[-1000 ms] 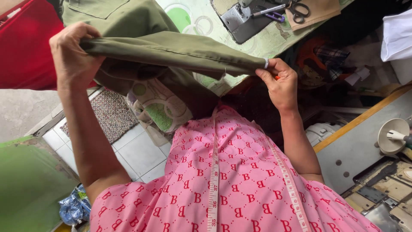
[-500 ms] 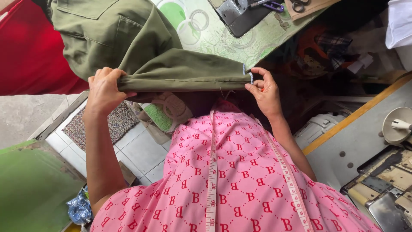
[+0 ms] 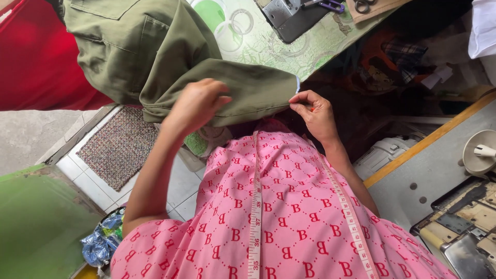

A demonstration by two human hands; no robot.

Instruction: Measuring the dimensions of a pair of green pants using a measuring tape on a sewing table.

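Overhead, head view:
Garment: olive trousers (image 3: 155, 57), one leg stretched level across the chest, above the pink top.
Left hand (image 3: 199, 103): fingers curled together, gripping the folded leg.
Right hand (image 3: 312, 111): fingertips pinching the hem end.
Tape measure (image 3: 256, 206): draped round the neck, unused.
Risk: the hem pinch looks slight; the cloth's weight could likely pull it free.

1 olive garment (image 3: 155, 46), 1 tape measure (image 3: 256, 206), 2 scissors (image 3: 330, 5), 1 mat (image 3: 119, 144).
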